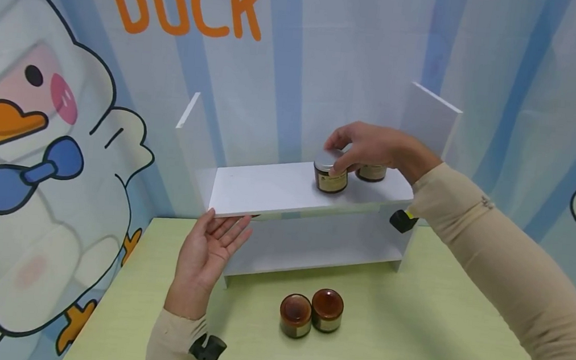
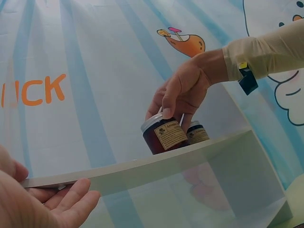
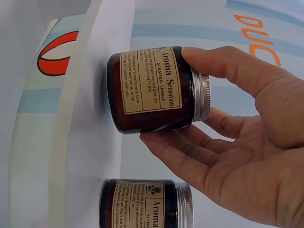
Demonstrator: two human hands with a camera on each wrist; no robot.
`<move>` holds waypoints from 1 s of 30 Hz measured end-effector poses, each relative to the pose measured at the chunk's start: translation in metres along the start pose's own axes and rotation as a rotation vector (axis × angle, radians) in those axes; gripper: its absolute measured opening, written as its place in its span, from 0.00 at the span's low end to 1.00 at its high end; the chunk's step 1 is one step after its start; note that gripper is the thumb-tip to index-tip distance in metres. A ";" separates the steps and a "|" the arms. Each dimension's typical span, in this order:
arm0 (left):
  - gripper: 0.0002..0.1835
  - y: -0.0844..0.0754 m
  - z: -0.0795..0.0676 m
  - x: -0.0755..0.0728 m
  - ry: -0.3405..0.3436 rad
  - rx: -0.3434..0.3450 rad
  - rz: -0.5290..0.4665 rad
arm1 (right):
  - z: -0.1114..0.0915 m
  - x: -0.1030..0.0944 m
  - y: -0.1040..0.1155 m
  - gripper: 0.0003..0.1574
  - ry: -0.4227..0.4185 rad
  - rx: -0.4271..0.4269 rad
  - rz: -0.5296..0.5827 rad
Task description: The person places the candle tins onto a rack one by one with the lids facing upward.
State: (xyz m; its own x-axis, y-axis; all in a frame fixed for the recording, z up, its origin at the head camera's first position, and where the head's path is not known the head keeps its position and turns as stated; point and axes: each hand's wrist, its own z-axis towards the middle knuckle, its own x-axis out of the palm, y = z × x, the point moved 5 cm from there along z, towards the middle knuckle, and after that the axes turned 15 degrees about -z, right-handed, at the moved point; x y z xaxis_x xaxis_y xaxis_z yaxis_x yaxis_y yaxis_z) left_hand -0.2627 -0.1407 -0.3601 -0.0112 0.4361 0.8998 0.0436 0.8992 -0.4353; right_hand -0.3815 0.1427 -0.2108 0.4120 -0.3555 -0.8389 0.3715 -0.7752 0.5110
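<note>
On the upper board of a white shelf (image 1: 261,186), my right hand (image 1: 368,147) grips an amber jar candle (image 1: 331,178) with a silver lid. In the right wrist view its label on the scented candle (image 3: 149,83) reads "Aroma Sensation", and thumb and fingers hold it near the lid. A second jar candle (image 1: 371,172) stands beside it, partly behind my right hand. At the shelf's left front corner, my left hand (image 1: 210,247) supports the board from below, palm up, thumb at the edge and fingers fairly straight beneath.
Two brown jars (image 1: 296,316) without silver lids showing stand side by side on the pale green table (image 1: 355,352), in front of the shelf. White side panels (image 1: 429,121) rise at both shelf ends. Behind hangs a striped curtain (image 1: 324,63) with a duck print.
</note>
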 end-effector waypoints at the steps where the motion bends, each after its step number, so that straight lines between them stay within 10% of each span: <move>1: 0.25 0.000 0.000 0.000 0.003 0.001 0.001 | 0.000 0.000 0.000 0.39 0.000 0.001 -0.005; 30: 0.25 0.002 0.001 0.000 -0.010 -0.003 -0.003 | 0.013 -0.004 -0.002 0.39 0.011 0.076 -0.040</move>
State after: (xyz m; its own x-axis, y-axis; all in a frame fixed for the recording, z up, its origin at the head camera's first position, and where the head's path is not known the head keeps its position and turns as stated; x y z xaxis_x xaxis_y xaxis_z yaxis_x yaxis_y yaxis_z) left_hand -0.2633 -0.1387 -0.3614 -0.0210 0.4335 0.9009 0.0469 0.9006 -0.4322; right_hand -0.3951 0.1385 -0.2107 0.4073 -0.3185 -0.8560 0.3240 -0.8259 0.4614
